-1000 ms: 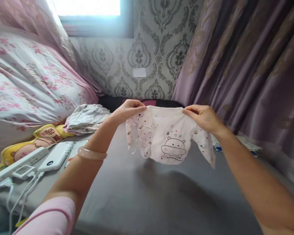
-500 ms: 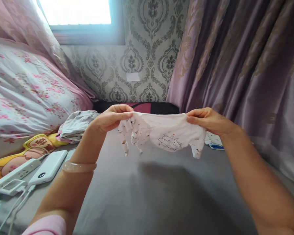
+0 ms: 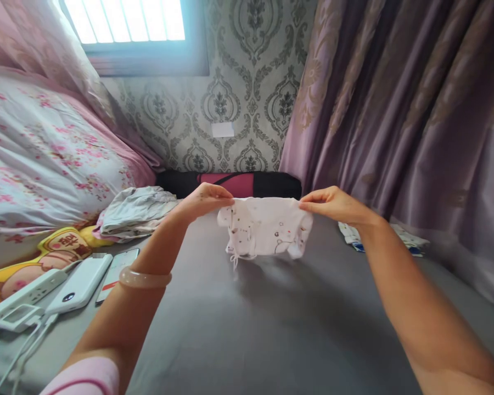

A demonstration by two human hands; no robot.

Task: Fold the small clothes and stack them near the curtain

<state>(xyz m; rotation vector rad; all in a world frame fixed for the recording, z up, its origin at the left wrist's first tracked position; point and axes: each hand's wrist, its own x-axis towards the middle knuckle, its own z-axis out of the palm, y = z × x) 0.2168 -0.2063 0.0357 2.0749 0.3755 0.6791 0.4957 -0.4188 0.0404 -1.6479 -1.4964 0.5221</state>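
Observation:
A small white baby top (image 3: 267, 225) with a printed pattern and thin ties hangs stretched between my two hands, just above the grey bed sheet (image 3: 247, 329). My left hand (image 3: 208, 200) pinches its upper left corner between thumb and fingers. At the upper right corner, my right hand (image 3: 333, 204) grips the cloth in the same way. The top's lower edge hangs loose, with a tie dangling at the left. Whether that edge touches the sheet, I cannot tell.
Folded clothes (image 3: 138, 211) lie at the left, and more folded cloth (image 3: 407, 238) at the right behind my forearm. A power bank (image 3: 80, 285), phone (image 3: 117, 271), power strip (image 3: 28, 293) and yellow cushion (image 3: 53, 255) are on the left. A black-and-pink bag (image 3: 230, 184) lies along the wall.
Both hands have come closer together and slightly lower. The baby top hangs narrower, its sleeves no longer spread out to the sides, and the left forearm has shifted right, uncovering the phone.

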